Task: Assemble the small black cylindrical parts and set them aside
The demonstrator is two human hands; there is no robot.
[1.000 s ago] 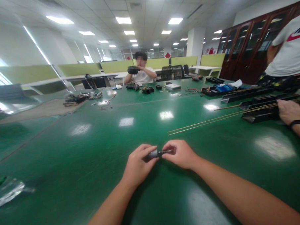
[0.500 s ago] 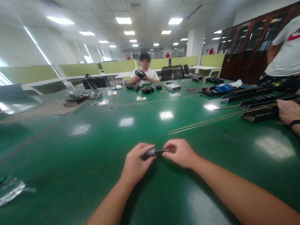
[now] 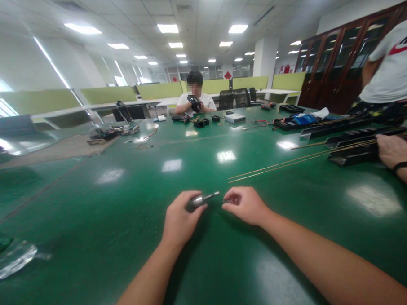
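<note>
My left hand (image 3: 179,218) is closed round a small grey metal cylinder (image 3: 198,200). From the cylinder's end a thin shaft (image 3: 210,196) with a pale tip points right and slightly up. Just beyond that tip, my right hand (image 3: 247,207) is curled in a pinch round a small dark piece (image 3: 230,200), mostly hidden by the fingers. A short gap separates the shaft from the right fingertips. Both hands are low over the green tabletop (image 3: 132,227).
Long thin brass-coloured rods (image 3: 278,165) reach in from black channels (image 3: 345,155) at right, near another person's hand (image 3: 394,152). Across the table a person (image 3: 196,101) holds a black object. Electronic parts (image 3: 200,122) lie at the back. Clear plastic (image 3: 16,262) is at lower left.
My left hand has drawn back left with the cylinder, and the shaft has come away from my right fingers, showing its pale tip. My right hand has hardly moved.
</note>
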